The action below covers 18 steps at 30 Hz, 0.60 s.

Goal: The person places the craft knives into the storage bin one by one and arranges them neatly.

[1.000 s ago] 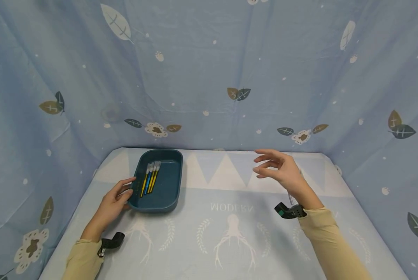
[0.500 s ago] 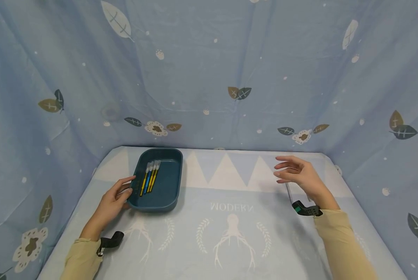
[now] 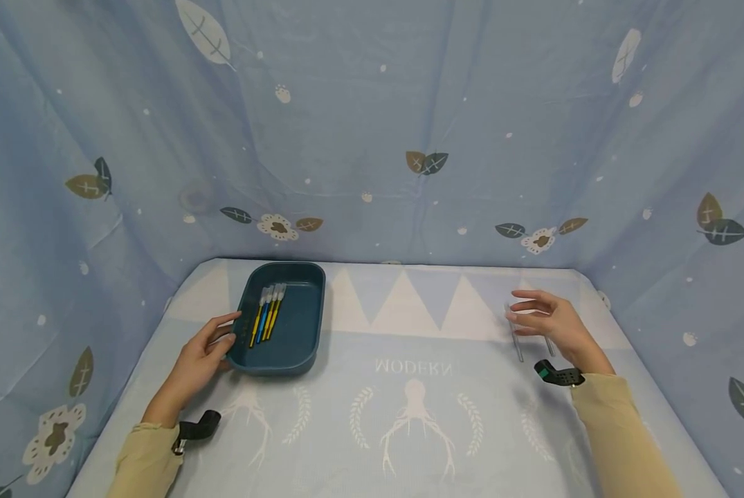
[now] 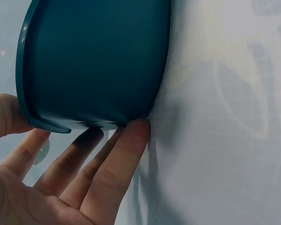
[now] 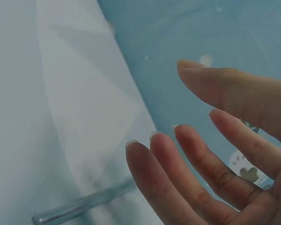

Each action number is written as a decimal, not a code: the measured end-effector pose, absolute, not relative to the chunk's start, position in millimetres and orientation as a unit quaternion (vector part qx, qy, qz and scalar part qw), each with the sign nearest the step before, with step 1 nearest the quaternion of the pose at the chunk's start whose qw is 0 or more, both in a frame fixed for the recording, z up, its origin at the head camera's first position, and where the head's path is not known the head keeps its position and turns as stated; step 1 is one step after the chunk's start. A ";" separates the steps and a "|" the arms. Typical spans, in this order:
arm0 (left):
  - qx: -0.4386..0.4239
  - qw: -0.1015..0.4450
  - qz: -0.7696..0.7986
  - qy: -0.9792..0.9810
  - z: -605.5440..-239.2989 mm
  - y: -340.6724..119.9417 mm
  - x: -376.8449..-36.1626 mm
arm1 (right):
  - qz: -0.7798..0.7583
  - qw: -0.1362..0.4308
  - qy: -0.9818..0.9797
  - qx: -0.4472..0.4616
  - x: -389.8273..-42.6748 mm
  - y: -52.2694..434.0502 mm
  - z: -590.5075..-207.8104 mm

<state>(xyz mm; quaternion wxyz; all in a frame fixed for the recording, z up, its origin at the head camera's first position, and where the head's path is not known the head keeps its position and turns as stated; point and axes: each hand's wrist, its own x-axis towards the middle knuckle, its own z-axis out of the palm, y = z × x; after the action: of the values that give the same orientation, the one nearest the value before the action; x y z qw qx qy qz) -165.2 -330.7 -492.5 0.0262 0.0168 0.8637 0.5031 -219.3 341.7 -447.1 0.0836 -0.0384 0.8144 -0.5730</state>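
Note:
A dark teal tray (image 3: 306,321) stands at the back left of the table. Inside it lie several slim pen-like sticks (image 3: 267,318) with yellow or blue shafts and cloudy clear ends, side by side. My left hand (image 3: 197,360) rests against the tray's left side, its extended fingers (image 4: 114,173) touching the outer wall and the thumb at the rim. Over on the right, my right hand (image 3: 552,325) hovers with loosely bent fingers and nothing between them. Two thin glassy rods (image 3: 518,346) lie beneath it, partly hidden by the hand; one rod (image 5: 84,204) shows below the fingertips in the right wrist view.
The table (image 3: 403,387) wears a pale cloth with printed triangles, antlers and lettering. A blue patterned curtain (image 3: 359,124) closes off the back and both sides, close behind the tray.
My right hand has moved to the right and lower, over the glassy rods, which have come partly into sight. The left hand and the tray have stayed in place.

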 end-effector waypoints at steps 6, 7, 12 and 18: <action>0.018 0.025 0.503 0.863 -491.8 -330.9 -165.1 | -0.559 0.093 0.824 -0.021 -222.7 351.1 -466.4; 0.018 0.024 0.503 0.864 -491.9 -331.0 -165.1 | -0.554 0.093 0.827 -0.016 -222.8 351.8 -468.6; 0.026 0.028 0.502 0.864 -492.3 -331.7 -164.6 | -0.537 0.093 0.839 0.004 -222.1 353.5 -477.5; 0.035 0.030 0.500 0.865 -492.3 -331.9 -164.4 | -0.518 0.089 0.850 0.006 -223.0 355.4 -487.6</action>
<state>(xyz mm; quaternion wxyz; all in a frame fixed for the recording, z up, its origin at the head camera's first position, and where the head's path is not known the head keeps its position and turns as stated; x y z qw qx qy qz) -164.4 -331.9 -492.3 0.0302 0.0353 0.8646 0.5004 -223.0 355.4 -487.6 0.0889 0.0059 0.8504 -0.5185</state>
